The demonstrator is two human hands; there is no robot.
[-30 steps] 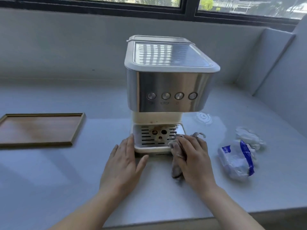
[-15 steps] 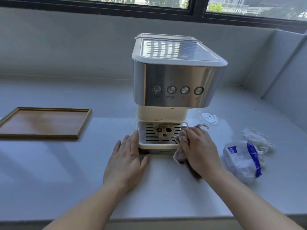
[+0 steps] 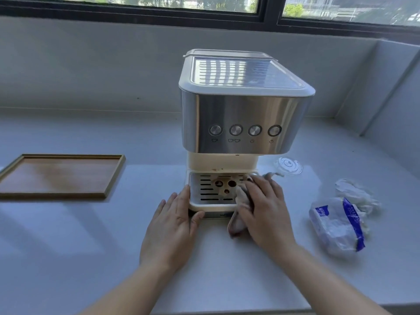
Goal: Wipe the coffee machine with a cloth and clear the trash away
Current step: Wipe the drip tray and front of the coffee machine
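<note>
Wiping drip tray [image 3: 204, 194]: right hand [image 3: 261, 208] has carried cloth [image 3: 238, 221] up from table [image 3: 68, 246] onto tray's right side, grip flat, pressing; left hand [image 3: 172, 226], grip flat too, braces machine [image 3: 241, 123]. Trash [image 3: 336, 221] right, untouched.

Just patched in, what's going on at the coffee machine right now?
A person is wiping the drip tray of the coffee machine. The right hand presses a greyish cloth onto the tray's right front corner, while the left hand lies flat against the tray's left side, steadying it. The trash is not yet cleared: a plastic wrapper, crumpled tissue and a clear lid lie on the counter to the right. A wooden tray sits to the left.
</note>
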